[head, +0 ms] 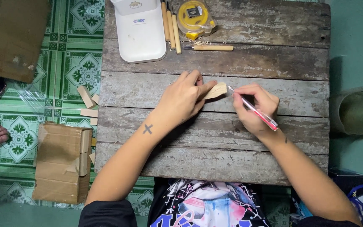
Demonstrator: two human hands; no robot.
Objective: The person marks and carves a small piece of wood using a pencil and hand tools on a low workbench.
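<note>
Left hand [184, 97] pinning wood piece [216, 90], right hand [253, 106] holding pen [255, 110], plank table [215, 164]

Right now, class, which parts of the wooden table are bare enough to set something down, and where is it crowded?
Bare: the near planks of the table below the left hand and right hand, and the far right corner. Crowded: the far left, with the white case, wooden-handled tools and yellow tape measure.

Tabletop [156, 164] bare along near edge and right side, open boards between hands and far edge, far-left corner blocked by white case [141, 35], chisels [171, 25] and yellow tape [195, 17] crowding far edge
</note>
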